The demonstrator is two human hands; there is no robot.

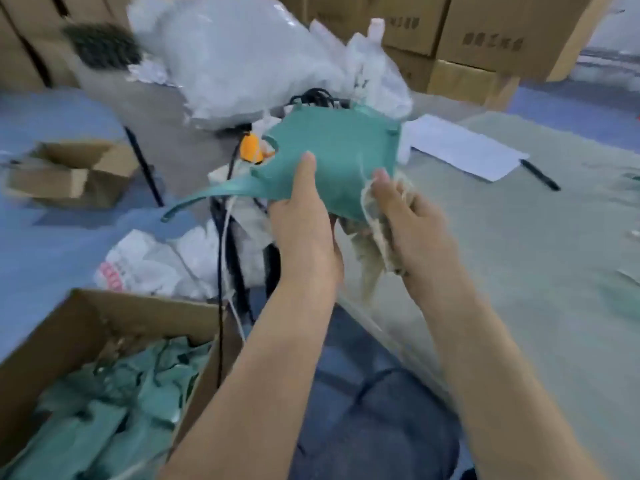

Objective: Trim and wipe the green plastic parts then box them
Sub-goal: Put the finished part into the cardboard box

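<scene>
A green plastic part [336, 147], broad with a long curved strap trailing left, is raised above the table edge. My left hand [304, 220] grips its lower edge, thumb on top. My right hand [405, 216] holds a frayed beige rag [374, 247] against the part's lower right side. A cardboard box [86, 317] at lower left holds several green parts [114, 410].
The table's grey-green mat [519, 244] stretches right, with a white paper [460, 147] and a black pen [540, 174] on it. White plastic bags [242, 57], cables and an orange object [250, 148] sit behind the part. A small open carton [72, 174] lies on the blue floor; stacked cartons [485, 39] stand at the back.
</scene>
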